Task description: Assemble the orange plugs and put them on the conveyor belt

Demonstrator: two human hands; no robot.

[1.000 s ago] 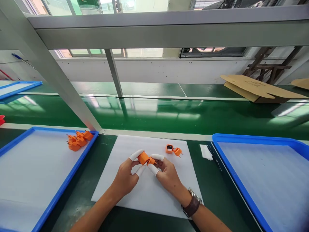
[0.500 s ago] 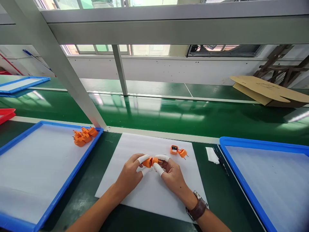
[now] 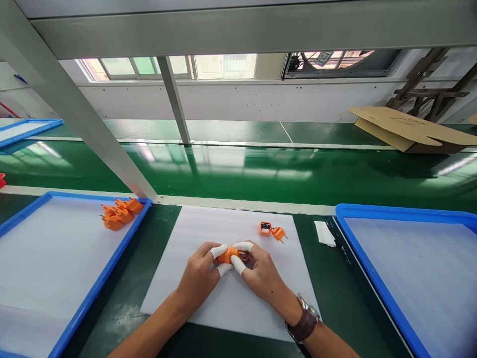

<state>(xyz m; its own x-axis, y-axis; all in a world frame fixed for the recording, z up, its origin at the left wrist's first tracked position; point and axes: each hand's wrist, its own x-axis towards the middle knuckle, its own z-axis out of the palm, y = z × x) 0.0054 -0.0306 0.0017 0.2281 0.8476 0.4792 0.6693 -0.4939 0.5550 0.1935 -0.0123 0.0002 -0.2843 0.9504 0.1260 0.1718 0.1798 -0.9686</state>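
Over the white paper sheet (image 3: 208, 223), an orange plug adapter (image 3: 225, 255) is pinched between both hands, its two halves pressed together. My left hand (image 3: 203, 273) grips the left half with thumb and forefinger. My right hand (image 3: 263, 273) is closed on the right half, where metal pins point to the right. White covers wrap the thumb and forefinger of each hand. Behind my right hand lies another adapter in two parts: an opened orange housing (image 3: 265, 228) with dark insides, joined by wires to an orange pin half (image 3: 279, 234).
A blue-rimmed tray (image 3: 93, 291) on the left holds several orange plugs (image 3: 118, 214) in its far corner. Another blue-rimmed tray (image 3: 376, 286) stands on the right, with a white scrap (image 3: 324, 233) beside it. Behind runs a green belt (image 3: 238, 171); a slanted metal post (image 3: 108, 139) rises at left.
The two adapter halves, apart before with a gap between them, have come together as my hands closed in. The camera view has shifted slightly.
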